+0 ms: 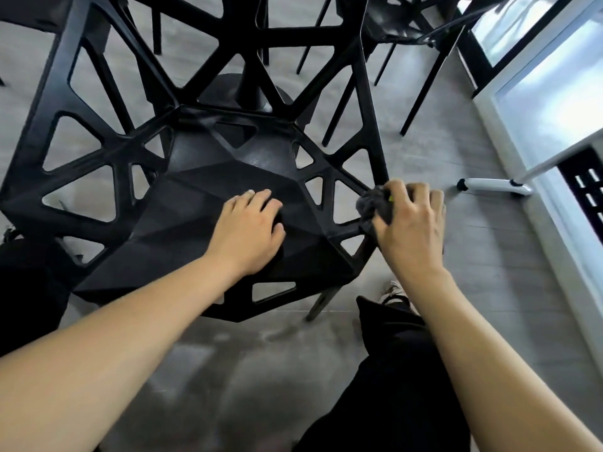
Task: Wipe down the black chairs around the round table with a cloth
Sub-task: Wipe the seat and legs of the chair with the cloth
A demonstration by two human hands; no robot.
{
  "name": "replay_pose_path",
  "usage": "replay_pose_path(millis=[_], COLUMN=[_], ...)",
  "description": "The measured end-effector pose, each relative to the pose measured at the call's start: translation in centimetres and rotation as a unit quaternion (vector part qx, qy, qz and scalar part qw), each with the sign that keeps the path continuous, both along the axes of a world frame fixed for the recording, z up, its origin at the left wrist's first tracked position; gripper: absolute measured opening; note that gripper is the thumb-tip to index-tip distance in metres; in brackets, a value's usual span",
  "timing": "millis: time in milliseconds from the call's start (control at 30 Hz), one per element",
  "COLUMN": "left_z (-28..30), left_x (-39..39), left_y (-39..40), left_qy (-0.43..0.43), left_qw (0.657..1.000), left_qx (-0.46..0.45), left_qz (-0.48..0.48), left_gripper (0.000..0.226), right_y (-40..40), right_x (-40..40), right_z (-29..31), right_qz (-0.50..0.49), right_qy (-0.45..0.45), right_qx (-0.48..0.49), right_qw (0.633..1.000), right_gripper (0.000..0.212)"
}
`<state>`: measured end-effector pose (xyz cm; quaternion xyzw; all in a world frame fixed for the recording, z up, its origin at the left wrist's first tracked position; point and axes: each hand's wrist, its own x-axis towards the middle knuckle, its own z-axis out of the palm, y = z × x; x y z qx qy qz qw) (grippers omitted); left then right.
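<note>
Mid-wipe on near chair [208,197]. Right hand [411,223], fingers curled round bunched cloth [375,207], on right edge of seat frame. Left hand [251,231] flat on seat, fingers relaxed. Other chairs [401,24] look pending; cleanliness unclear.

open floor [456,256] right, chair [228,177] left

The chair [202,177] stands at centre; the left hand [251,230] rests on its seat, and the right hand [411,220] presses the cloth [375,207] at its 3 o'clock edge.
</note>
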<state>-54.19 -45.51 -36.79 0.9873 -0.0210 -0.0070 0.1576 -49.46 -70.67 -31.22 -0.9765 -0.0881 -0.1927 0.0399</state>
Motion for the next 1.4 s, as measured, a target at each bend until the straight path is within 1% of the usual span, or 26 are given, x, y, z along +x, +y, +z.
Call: replay_pose_path(millis=[100, 200, 267, 333, 400, 467, 533, 667, 800, 867, 967, 1033, 1133, 1200, 1300, 1400], left_z=[-1.7, -2.4, -2.4, -2.4, -2.4, -2.5, -2.5, -2.8, -2.8, -2.9, -2.8, -2.7, -2.7, -2.7, -2.9, -2.9], left_x=[0.7, 0.8, 1.0, 1.1, 1.3, 1.3, 1.3, 1.7, 1.7, 1.8, 1.6, 1.2, 0.5, 0.4, 0.4, 0.5], left_y=[-1.1, -1.0, -1.5, -1.9, -2.0, -1.9, -1.9, -1.9, -1.9, -1.8, -1.9, -2.3, -3.1, -3.4, -3.4, -3.5], left_qy=[0.047, 0.047, 0.047, 0.047, 0.048, 0.052, 0.051, 0.043, 0.038, 0.039, 0.033, 0.03, 0.024, 0.024, 0.026, 0.026], left_qw=[0.999, 0.999, 0.999, 0.999, 0.999, 0.998, 0.999, 0.999, 0.999, 0.999, 0.999, 1.0, 1.0, 1.0, 1.0, 1.0], left_qx=[0.003, 0.01, 0.015, 0.016, 0.017, 0.014, 0.011, 0.01, -0.002, -0.006, -0.004, -0.006, -0.009, -0.004, 0.004, 0.007], left_qz=[-0.014, -0.015, -0.02, -0.013, -0.011, -0.013, -0.012, -0.006, 0.004, 0.004, 0.003, -0.004, -0.014, -0.013, -0.008, -0.008], left_gripper=[0.059, 0.061, 0.061, 0.062, 0.062, 0.062, 0.062, 0.061, 0.061, 0.061, 0.061, 0.061, 0.061, 0.061, 0.062, 0.063], right_y=[-1.6, 0.0, 1.0, 1.8, 2.6, 4.0, 6.0, 7.5, 6.6, 6.4, 4.8, 4.0, 3.6, 2.9, 0.8, -0.6], right_x=[0.2, 1.9, 3.1, 4.0, 4.8, 5.9, 7.3, 9.8, 9.0, 7.3, 5.3, 4.6, 3.9, 2.9, 0.1, -1.4], right_z=[-1.1, -2.0, -2.2, -2.3, -2.3, -2.5, -2.7, -3.1, -2.5, -1.7, -1.3, -1.3, -1.1, -0.9, -0.6, -0.5], right_qz=[0.005, 0.0, -0.024, -0.027, -0.005, 0.026, 0.037, 0.05, 0.063, 0.039, -0.008, -0.05, -0.083, -0.078, -0.086, -0.093], right_qy=[-0.015, -0.034, -0.042, -0.038, -0.06, -0.069, -0.055, -0.031, -0.034, -0.002, 0.059, 0.079, 0.08, 0.081, 0.073, 0.078], right_qx=[-0.074, -0.128, -0.159, -0.178, -0.189, -0.201, -0.224, -0.225, -0.266, -0.295, -0.317, -0.306, -0.276, -0.232, -0.144, -0.077], right_qw=[0.997, 0.991, 0.986, 0.983, 0.98, 0.977, 0.972, 0.973, 0.961, 0.955, 0.947, 0.948, 0.954, 0.966, 0.983, 0.99], right_gripper=[0.035, 0.025, 0.023, 0.02, 0.007, 0.011, 0.02, 0.017, 0.017, 0.023, 0.023, 0.025, 0.02, 0.018, 0.025, 0.025])
